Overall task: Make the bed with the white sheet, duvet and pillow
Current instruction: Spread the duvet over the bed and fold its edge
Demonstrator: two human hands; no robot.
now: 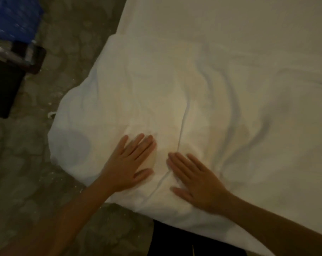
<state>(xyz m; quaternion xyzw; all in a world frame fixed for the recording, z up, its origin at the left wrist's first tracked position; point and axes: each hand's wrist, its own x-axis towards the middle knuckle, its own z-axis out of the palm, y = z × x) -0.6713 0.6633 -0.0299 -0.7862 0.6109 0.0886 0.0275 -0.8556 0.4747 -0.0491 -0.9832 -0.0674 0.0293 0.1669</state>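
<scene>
The puffy, wrinkled white duvet [156, 85] lies on the near corner of the smooth white sheet [230, 17], directly under both grips. The left grip [130, 163] and the right grip [195, 180] press flat on it side by side, fingers straight, holding nothing.

The left hand [127, 163] and right hand [195, 183] are bare, the forearms [79, 209] too. Low in view is a plain dark garment [175, 241].
</scene>
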